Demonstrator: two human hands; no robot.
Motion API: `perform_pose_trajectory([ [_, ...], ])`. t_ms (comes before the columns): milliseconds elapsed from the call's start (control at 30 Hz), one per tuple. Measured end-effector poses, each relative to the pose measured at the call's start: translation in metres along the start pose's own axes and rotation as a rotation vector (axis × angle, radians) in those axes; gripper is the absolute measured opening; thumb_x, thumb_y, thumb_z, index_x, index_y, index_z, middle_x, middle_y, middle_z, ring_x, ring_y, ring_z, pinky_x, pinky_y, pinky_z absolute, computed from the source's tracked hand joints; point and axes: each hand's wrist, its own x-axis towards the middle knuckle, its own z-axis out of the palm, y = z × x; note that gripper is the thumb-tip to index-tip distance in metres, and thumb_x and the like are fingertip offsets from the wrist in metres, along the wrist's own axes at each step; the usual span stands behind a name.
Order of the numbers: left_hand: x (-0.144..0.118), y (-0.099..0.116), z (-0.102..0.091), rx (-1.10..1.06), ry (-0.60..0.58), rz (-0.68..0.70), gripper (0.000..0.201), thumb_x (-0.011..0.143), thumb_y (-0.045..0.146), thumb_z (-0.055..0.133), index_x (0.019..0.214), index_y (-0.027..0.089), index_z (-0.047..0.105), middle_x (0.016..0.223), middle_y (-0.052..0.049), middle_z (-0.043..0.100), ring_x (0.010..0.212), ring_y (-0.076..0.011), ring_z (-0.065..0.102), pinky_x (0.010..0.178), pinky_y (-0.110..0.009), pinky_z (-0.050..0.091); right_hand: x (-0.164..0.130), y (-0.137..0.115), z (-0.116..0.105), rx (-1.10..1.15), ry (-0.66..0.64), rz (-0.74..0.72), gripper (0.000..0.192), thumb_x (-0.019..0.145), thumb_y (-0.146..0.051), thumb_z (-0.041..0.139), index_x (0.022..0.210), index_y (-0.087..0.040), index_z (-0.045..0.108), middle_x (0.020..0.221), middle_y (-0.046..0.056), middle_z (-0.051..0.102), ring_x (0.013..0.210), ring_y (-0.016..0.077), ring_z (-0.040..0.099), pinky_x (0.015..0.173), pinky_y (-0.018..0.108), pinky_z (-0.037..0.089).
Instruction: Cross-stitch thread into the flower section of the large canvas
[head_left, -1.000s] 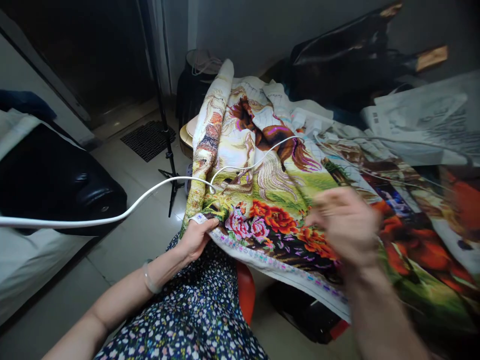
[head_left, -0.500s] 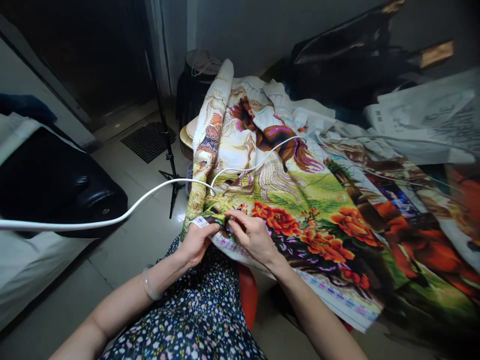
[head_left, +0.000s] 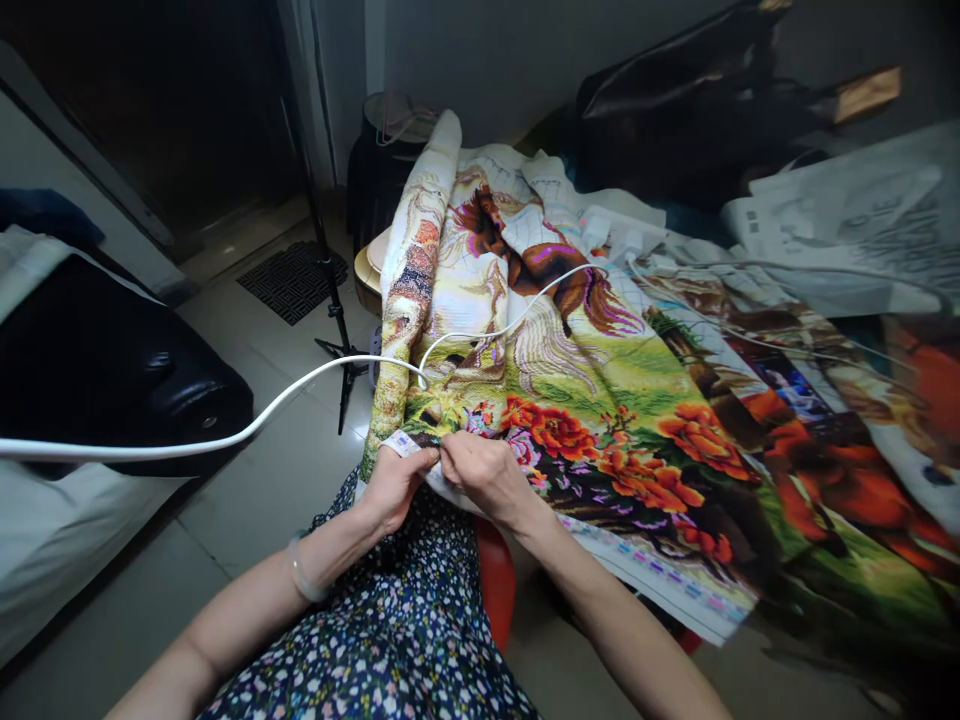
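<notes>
A large cross-stitch cloth (head_left: 555, 350) with horses and orange flowers spreads out in front of me, its left side rolled into a tube (head_left: 420, 250). My left hand (head_left: 394, 485) grips the near edge of the cloth, thumb on top, close to a small white label-like patch (head_left: 401, 443). Right beside it, my right hand (head_left: 484, 475) is closed in a pinch at the stitched surface, fingertips almost touching the left thumb. Whatever the right fingers hold is too small or hidden to make out. A white cable (head_left: 315, 375) crosses above the cloth near both hands.
A black tripod stand (head_left: 330, 290) rises behind the roll on the left. White plug adapters (head_left: 622, 235) lie on the cloth. A black bag (head_left: 675, 110) and a pale plastic bag (head_left: 847, 220) sit at the back right. The red stool (head_left: 495, 585) shows under me.
My right hand has moved slightly down and left, its fingers now closed together against the cloth near the left thumb. The left hand keeps its hold; the view has shifted a little.
</notes>
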Motion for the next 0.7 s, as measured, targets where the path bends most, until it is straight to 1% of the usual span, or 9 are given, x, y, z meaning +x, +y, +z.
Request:
perform_pose_trajectory([
  [133, 0.001, 0.002, 0.000, -0.017, -0.005, -0.010, 0.028, 0.061, 0.016, 0.075, 0.088, 0.012, 0.069, 0.081, -0.004, 0.071, 0.070, -0.0162, 0.062, 0.073, -0.030, 0.048, -0.001, 0.007, -0.017, 0.276, 0.196, 0.252, 0.018, 0.090, -0.014, 0.046, 0.078, -0.018, 0.059, 0.067, 0.001, 0.061, 0.059, 0.0120, 0.056, 0.059, 0.023, 0.042],
  [200, 0.001, 0.003, 0.000, -0.032, -0.008, -0.020, 0.030, 0.061, 0.017, 0.076, 0.090, 0.012, 0.069, 0.084, -0.006, 0.072, 0.074, -0.0176, 0.063, 0.076, -0.032, 0.048, -0.001, 0.009, -0.023, 0.346, 0.228, 0.297, 0.015, 0.091, -0.016, 0.048, 0.085, -0.018, 0.061, 0.075, 0.003, 0.065, 0.066, 0.0136, 0.061, 0.065, 0.024, 0.046],
  [300, 0.000, 0.002, 0.001, -0.045, 0.000, -0.036, 0.030, 0.060, 0.018, 0.077, 0.089, 0.012, 0.069, 0.082, -0.005, 0.071, 0.073, -0.0173, 0.063, 0.076, -0.032, 0.048, 0.001, 0.011, -0.020, 0.375, 0.119, 0.183, 0.019, 0.094, -0.017, 0.045, 0.096, -0.018, 0.063, 0.083, 0.006, 0.067, 0.077, 0.0174, 0.063, 0.072, 0.029, 0.050],
  [367, 0.000, 0.001, 0.001, -0.043, -0.008, -0.039, 0.029, 0.060, 0.019, 0.078, 0.087, 0.012, 0.069, 0.081, -0.005, 0.071, 0.072, -0.0170, 0.063, 0.074, -0.032, 0.048, 0.002, 0.010, -0.013, 0.346, 0.043, 0.107, 0.022, 0.095, -0.018, 0.042, 0.100, -0.018, 0.064, 0.083, 0.008, 0.065, 0.079, 0.0191, 0.061, 0.072, 0.031, 0.050],
  [433, 0.000, -0.001, 0.001, -0.040, -0.024, -0.030, 0.029, 0.060, 0.019, 0.078, 0.086, 0.012, 0.068, 0.082, -0.005, 0.071, 0.073, -0.0172, 0.063, 0.074, -0.031, 0.048, 0.004, 0.008, -0.006, 0.304, -0.003, 0.084, 0.022, 0.095, -0.019, 0.043, 0.101, -0.017, 0.065, 0.083, 0.008, 0.063, 0.079, 0.0199, 0.060, 0.072, 0.032, 0.050],
  [500, -0.001, -0.002, 0.001, -0.028, -0.037, -0.013, 0.030, 0.060, 0.020, 0.079, 0.087, 0.012, 0.068, 0.085, -0.005, 0.071, 0.077, -0.0177, 0.064, 0.075, -0.030, 0.048, 0.007, 0.005, -0.003, 0.290, -0.036, 0.136, 0.019, 0.093, -0.020, 0.047, 0.096, -0.017, 0.066, 0.082, 0.008, 0.063, 0.078, 0.0197, 0.059, 0.072, 0.031, 0.049],
  [567, -0.001, -0.003, 0.001, -0.007, -0.033, 0.004, 0.032, 0.059, 0.019, 0.079, 0.089, 0.013, 0.069, 0.088, -0.006, 0.071, 0.081, -0.0184, 0.064, 0.078, -0.030, 0.048, 0.011, 0.002, -0.001, 0.327, -0.065, 0.250, 0.015, 0.090, -0.021, 0.053, 0.087, -0.017, 0.067, 0.080, 0.006, 0.064, 0.076, 0.0189, 0.059, 0.071, 0.030, 0.048],
  [633, 0.000, -0.004, 0.001, 0.011, -0.013, 0.012, 0.034, 0.059, 0.018, 0.079, 0.091, 0.013, 0.069, 0.092, -0.006, 0.072, 0.086, -0.0193, 0.064, 0.082, -0.031, 0.048, 0.015, -0.001, 0.000, 0.425, -0.064, 0.378, 0.015, 0.087, -0.020, 0.056, 0.076, -0.018, 0.066, 0.076, 0.004, 0.065, 0.072, 0.0169, 0.059, 0.068, 0.029, 0.046],
  [700, 0.001, -0.004, 0.001, 0.016, 0.005, 0.019, 0.036, 0.058, 0.017, 0.079, 0.092, 0.012, 0.069, 0.095, -0.007, 0.072, 0.088, -0.0199, 0.065, 0.085, -0.032, 0.048, 0.017, -0.002, 0.002, 0.596, -0.011, 0.500, 0.017, 0.084, -0.019, 0.057, 0.068, -0.017, 0.063, 0.069, 0.002, 0.063, 0.064, 0.0143, 0.056, 0.062, 0.026, 0.043],
])
